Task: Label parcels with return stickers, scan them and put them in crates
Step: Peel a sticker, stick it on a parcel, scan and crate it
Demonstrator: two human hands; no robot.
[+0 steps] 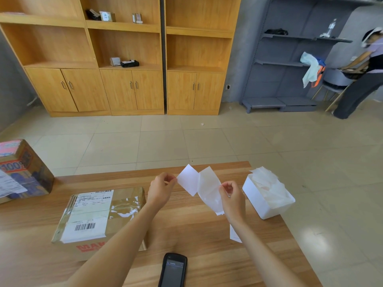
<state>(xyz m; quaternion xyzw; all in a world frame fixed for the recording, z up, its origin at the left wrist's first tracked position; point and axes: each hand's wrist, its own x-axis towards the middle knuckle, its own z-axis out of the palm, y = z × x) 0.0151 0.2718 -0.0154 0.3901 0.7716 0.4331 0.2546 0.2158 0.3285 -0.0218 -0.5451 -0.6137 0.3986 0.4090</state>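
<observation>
Wooden cabinets [124,59] fill the upper left and centre of the frame, grey shelving [290,65] the upper right, where a second person [364,73] bends at the far right edge. The table [196,241] spans the lower half. On it, lower left of centre, lies the parcel [99,220], a taped cardboard box already carrying a printed shipping label with barcodes; whether a return sticker is on it cannot be told. A second box [22,172] sits at the left edge. A white bin [267,195] heaped with what look like spent backing sheets stands right of centre. The scanner [173,270] lies untouched at the bottom centre. Just above centre, over the table, the left hand [160,190] pinches a corner of a white sticker [189,180], fingers together on it, while the right hand [232,196] pinches the translucent backing [209,189], fingers closed on its edge; the two sheets meet along one edge and look mostly peeled apart. A small white slip [235,234] shows beside the right forearm. Judging from this, the work on this parcel is at its first step: the sticker is not yet stuck on, scanning is not yet done, and no crate is in view.
</observation>
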